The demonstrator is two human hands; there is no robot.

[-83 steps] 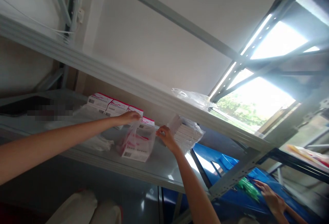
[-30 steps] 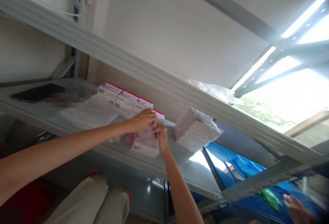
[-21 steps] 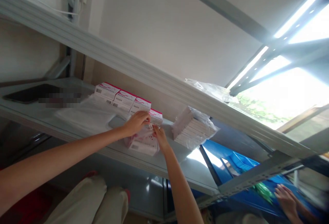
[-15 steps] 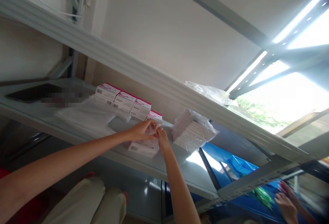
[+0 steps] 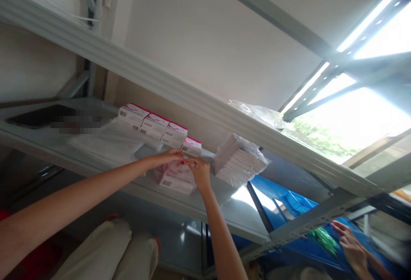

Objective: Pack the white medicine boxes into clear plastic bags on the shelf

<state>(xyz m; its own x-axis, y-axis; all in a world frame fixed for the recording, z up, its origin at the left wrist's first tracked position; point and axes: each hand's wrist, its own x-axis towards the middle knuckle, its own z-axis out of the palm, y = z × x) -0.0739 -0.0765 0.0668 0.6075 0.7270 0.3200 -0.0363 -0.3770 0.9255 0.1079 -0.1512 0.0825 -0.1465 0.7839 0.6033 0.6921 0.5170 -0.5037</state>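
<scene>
A white and pink box (image 5: 176, 179) in clear plastic lies near the shelf's front edge. Over its far side, my left hand (image 5: 171, 156) comes in from the left with its fingers pinched on the plastic wrap. My right hand (image 5: 199, 169) meets it from the right, fingertips closed on the same wrap. Just behind them stands a row of white boxes with pink edges (image 5: 156, 126). To their left, flat clear plastic bags (image 5: 107, 145) lie on the shelf.
Right of my hands sits a plastic-wrapped stack (image 5: 239, 160) of thin white boxes. A dark flat object (image 5: 41, 116) lies at the far left of the grey shelf (image 5: 224, 205). A shelf beam (image 5: 180, 93) crosses above. At lower right are another person's hands (image 5: 351, 245) and a blue bin (image 5: 298, 205).
My left hand has shifted left, and my right hand has turned inward over the box. More of the box's front shows. The other person's hands have moved up and left.
</scene>
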